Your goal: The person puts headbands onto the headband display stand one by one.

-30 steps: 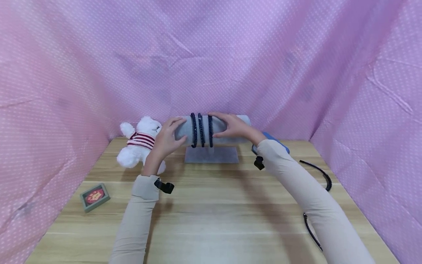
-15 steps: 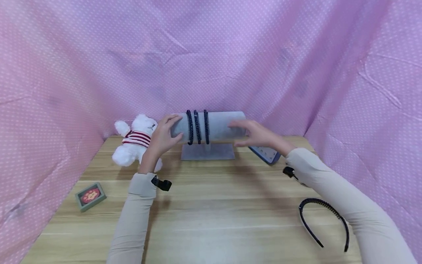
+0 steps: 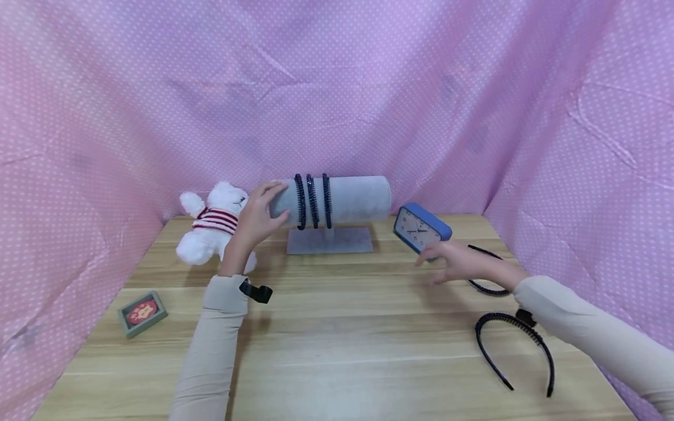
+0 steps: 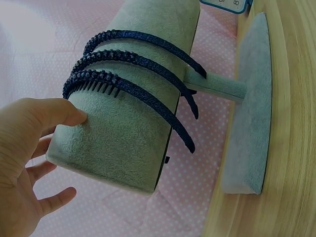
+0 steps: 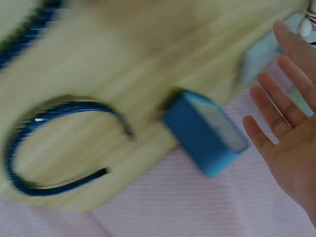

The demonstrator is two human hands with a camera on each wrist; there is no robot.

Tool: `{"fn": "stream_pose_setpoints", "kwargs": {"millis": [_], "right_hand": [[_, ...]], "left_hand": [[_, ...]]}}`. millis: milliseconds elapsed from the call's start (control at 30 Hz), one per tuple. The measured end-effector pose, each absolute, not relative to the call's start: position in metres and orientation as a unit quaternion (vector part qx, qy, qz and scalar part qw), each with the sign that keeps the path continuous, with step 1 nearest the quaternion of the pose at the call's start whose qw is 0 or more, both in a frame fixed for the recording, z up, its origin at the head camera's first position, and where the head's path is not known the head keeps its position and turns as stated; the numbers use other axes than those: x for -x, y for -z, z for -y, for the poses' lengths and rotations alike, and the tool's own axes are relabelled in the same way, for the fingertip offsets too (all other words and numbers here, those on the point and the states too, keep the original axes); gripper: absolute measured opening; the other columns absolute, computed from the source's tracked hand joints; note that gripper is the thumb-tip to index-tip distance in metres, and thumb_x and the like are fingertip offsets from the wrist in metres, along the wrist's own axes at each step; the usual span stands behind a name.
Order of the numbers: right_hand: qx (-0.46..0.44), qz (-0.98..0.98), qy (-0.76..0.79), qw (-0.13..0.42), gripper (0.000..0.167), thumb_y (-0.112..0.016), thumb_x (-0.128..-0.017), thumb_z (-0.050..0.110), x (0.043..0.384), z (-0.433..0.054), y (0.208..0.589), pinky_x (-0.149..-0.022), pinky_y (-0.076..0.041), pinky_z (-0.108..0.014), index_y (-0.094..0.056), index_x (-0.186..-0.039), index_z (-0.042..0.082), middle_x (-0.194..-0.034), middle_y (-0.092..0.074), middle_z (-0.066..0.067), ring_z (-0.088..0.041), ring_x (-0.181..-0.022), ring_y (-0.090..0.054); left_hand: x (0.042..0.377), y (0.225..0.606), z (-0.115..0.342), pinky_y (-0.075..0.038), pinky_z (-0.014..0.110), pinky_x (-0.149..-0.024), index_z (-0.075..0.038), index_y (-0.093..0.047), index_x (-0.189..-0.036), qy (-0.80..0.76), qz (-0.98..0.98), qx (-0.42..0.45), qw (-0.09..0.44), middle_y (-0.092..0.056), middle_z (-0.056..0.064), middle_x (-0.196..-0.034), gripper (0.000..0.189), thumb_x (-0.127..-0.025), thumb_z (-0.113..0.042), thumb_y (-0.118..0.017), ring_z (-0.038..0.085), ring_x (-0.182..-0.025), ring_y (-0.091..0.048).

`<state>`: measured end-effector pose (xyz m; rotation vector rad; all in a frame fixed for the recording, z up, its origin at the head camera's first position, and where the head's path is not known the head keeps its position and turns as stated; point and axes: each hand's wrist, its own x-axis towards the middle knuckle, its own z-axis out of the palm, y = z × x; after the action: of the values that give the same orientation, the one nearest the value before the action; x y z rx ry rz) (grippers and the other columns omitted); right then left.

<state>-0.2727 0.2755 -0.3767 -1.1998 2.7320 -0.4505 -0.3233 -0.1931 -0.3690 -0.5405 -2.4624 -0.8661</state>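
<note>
A grey padded roll display stand (image 3: 358,197) stands at the back of the table, with three black toothed headbands (image 3: 313,202) around its left half. My left hand (image 3: 257,216) holds the roll's left end; in the left wrist view the thumb (image 4: 69,113) rests on the padding and some fingers pass behind it. Over the table on the right, my right hand (image 3: 460,261) has relaxed, spread fingers and holds nothing, in front of a blue alarm clock (image 3: 421,229). Beneath the right forearm lies a black headband (image 3: 500,316); another headband (image 3: 481,287) lies behind the right wrist, partly hidden.
A white plush toy (image 3: 213,222) in a striped top sits behind my left wrist. On the table's left side lies a small green-framed piece with a red and yellow picture (image 3: 142,313). Pink dotted cloth (image 3: 337,88) hangs around the wooden table (image 3: 337,351).
My right hand has left the headbands on the roll and moved right and toward me, uncovering the roll's right end and the clock. The left hand stays at the roll.
</note>
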Motion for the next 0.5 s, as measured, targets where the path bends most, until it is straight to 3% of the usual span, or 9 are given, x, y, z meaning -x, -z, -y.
{"fn": "stream_pose_setpoints", "kwargs": {"millis": [133,233,500], "right_hand": [[0.391,-0.908,0.118,0.092,0.041,-0.091,-0.072,0.021,0.262,-0.303,0.386,-0.095,-0.055,-0.053,-0.079,-0.11,0.014,-0.115,-0.075,-0.005,-0.035,-0.113,-0.067],[0.397,-0.903,0.119,0.113,0.04,-0.093,-0.068,0.02,0.256,-0.321,0.392,-0.089,-0.057,-0.046,-0.08,-0.106,0.015,-0.108,-0.075,-0.001,-0.025,-0.103,-0.069],[0.386,-0.887,0.172,0.184,0.038,-0.092,-0.063,0.009,0.239,-0.35,0.407,-0.084,-0.056,-0.035,-0.079,-0.099,0.014,-0.099,-0.072,0.003,-0.014,-0.094,-0.066]], "left_hand": [[0.323,0.368,0.193,-0.038,0.054,-0.117,-0.007,-0.056,-0.145,0.317,0.896,0.201,0.237,-0.05,0.016,-0.15,0.06,-0.089,-0.013,-0.076,0.037,-0.143,-0.041],[0.322,0.368,0.193,-0.039,0.054,-0.116,-0.007,-0.056,-0.145,0.32,0.896,0.201,0.235,-0.049,0.016,-0.15,0.059,-0.089,-0.013,-0.076,0.037,-0.143,-0.041],[0.323,0.368,0.192,-0.039,0.055,-0.116,-0.007,-0.056,-0.145,0.319,0.896,0.2,0.236,-0.049,0.016,-0.151,0.059,-0.089,-0.013,-0.075,0.038,-0.143,-0.041]]}}
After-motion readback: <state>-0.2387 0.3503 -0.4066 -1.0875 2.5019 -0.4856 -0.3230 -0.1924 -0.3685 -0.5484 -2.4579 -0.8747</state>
